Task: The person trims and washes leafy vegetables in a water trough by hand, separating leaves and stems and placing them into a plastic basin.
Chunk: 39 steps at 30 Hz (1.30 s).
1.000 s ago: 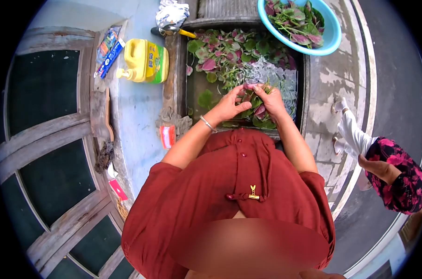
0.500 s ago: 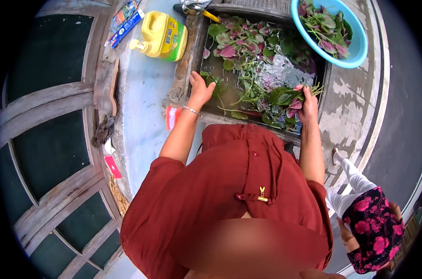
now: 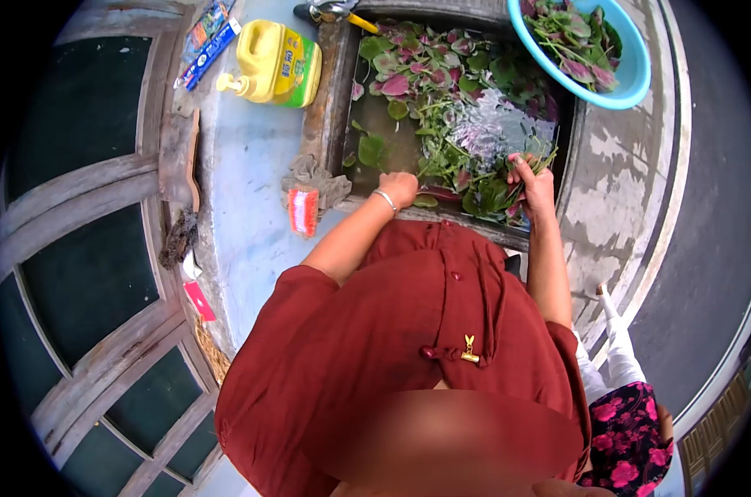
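Observation:
A dark sink [image 3: 335, 108] holds water with loose red-and-green amaranth leaves [image 3: 433, 70] floating in it. In my right hand [image 3: 536, 192], at the sink's near right side, is a bunch of amaranth [image 3: 493, 192], its stems pointing up past my fingers and its leaves hanging at the water. My left hand [image 3: 400, 189] is closed over the near left part of the sink, wearing a bracelet. Its fingers are curled under, so whatever they hold is hidden. Single leaves float just beyond it.
A blue basin [image 3: 644, 79] of amaranth stands at the sink's far right. On the left ledge are a yellow pump jug [image 3: 280, 66], a grey rag [image 3: 317, 178] and a red-and-white brush [image 3: 302, 213]. A yellow-handled tool [image 3: 363, 23] lies behind. Another person [image 3: 628, 431] is at the lower right.
My left hand has moved right and nearer to me, its fingers curling closed from a spread pose. My right hand keeps the bunch, shifted slightly. The other person has moved down and left in view.

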### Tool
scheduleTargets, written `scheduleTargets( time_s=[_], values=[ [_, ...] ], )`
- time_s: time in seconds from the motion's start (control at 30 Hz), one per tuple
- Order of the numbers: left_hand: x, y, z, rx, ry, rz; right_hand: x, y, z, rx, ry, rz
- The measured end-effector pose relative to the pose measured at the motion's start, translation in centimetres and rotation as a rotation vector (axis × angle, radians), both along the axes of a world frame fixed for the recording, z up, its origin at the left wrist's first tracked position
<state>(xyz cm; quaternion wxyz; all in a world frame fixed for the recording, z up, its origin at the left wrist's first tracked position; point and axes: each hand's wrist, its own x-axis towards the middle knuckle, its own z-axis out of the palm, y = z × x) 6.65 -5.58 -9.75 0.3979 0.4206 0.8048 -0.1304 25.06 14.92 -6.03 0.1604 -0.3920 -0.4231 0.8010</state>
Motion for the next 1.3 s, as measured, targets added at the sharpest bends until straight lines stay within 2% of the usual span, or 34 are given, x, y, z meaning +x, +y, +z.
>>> scheduleTargets(
  time_s=[0.07, 0.1, 0.13, 0.23, 0.27, 0.33, 0.37, 0.43, 0.53, 0.67, 0.73, 0.8, 0.87, 0.9, 0.93, 1.0, 1.07, 1.13, 1.17, 1.2, 1.27, 1.3],
  values=[
    [-0.2, -0.1, -1.1, -0.034, 0.02, -0.016, 0.4, -0.1, -0.2, 0.01, -0.019, -0.008],
    [-0.6, -0.2, -0.3, 0.092, 0.011, -0.023, 0.6, -0.1, -0.7, 0.024, -0.009, -0.002],
    [-1.4, -0.2, 0.4, 0.092, 0.012, -0.031, 0.7, -0.1, -1.1, 0.038, 0.003, 0.002],
    [-3.8, 0.2, 2.8, 0.401, -0.384, 0.306, 0.9, 0.0, -0.8, 0.04, -0.006, -0.004],
    [-4.8, -0.2, 1.6, 0.391, -0.591, 0.486, 0.8, 0.0, -0.5, 0.048, -0.025, 0.007],
    [-5.5, 0.3, 3.8, 0.45, -0.83, 0.661, 0.2, 0.1, 0.0, 0.046, -0.006, 0.01],
    [-5.6, 0.3, 4.3, 0.451, -0.829, 0.657, 0.1, 0.1, 0.2, 0.041, 0.002, 0.016],
    [-5.7, 0.6, 4.8, 0.41, -1.013, 0.876, -0.5, 0.0, 0.2, 0.077, 0.036, 0.032],
    [-5.3, 0.8, 4.8, 0.452, -1.092, 0.942, -1.3, -0.3, 0.9, 0.186, 0.049, 0.069],
    [-4.3, 1.4, 5.1, 0.47, -1.097, 0.909, -3.1, -1.6, 4.3, 0.686, -0.14, 0.283],
    [-3.5, 2.1, 5.2, 0.505, -1.074, 0.839, -4.7, -2.7, 5.7, 1.036, 0.065, 0.353],
    [-2.8, 3.1, 6.0, 0.506, -1.092, 0.848, -5.4, -3.5, 5.1, 1.15, 0.039, 0.555],
    [-2.6, 4.1, 6.3, 0.5, -1.121, 0.698, -5.6, -4.1, 4.3, 1.178, -0.007, 0.552],
    [-2.5, 4.6, 6.3, 0.573, -1.091, 0.566, -5.6, -3.8, 3.9, 1.216, -0.135, 0.612],
    [-2.6, 4.5, 6.6, 0.573, -1.09, 0.574, -5.5, -3.5, 3.6, 1.25, -0.263, 0.674],
    [-2.7, 4.6, 7.5, 0.541, -1.218, 0.921, -4.6, -2.5, 2.8, 1.231, -0.299, 0.573],
    [-3.4, 3.8, 5.2, 0.571, -1.129, 0.896, -3.3, -1.3, 1.3, 1.15, -0.361, 0.375],
    [-3.6, 3.0, 3.2, 0.558, -0.593, 0.439, -1.6, 0.3, 1.8, 0.729, -0.461, 0.332],
    [-3.5, 2.8, 3.3, 0.453, -0.511, 0.331, -0.3, 0.9, 0.2, 0.629, -0.43, 0.247],
    [-3.1, 2.0, 1.0, 0.444, -0.648, 0.356, 0.3, 1.3, 0.6, 0.681, -0.404, 0.202],
    [-2.7, 1.1, 0.1, 0.346, -0.533, 0.035, 1.5, 2.1, 0.2, 0.776, -0.462, 0.183],
    [-2.6, 0.3, -1.6, 0.285, -0.471, 0.018, 2.1, 2.2, -0.5, 0.713, -0.445, 0.151]
  ],
)
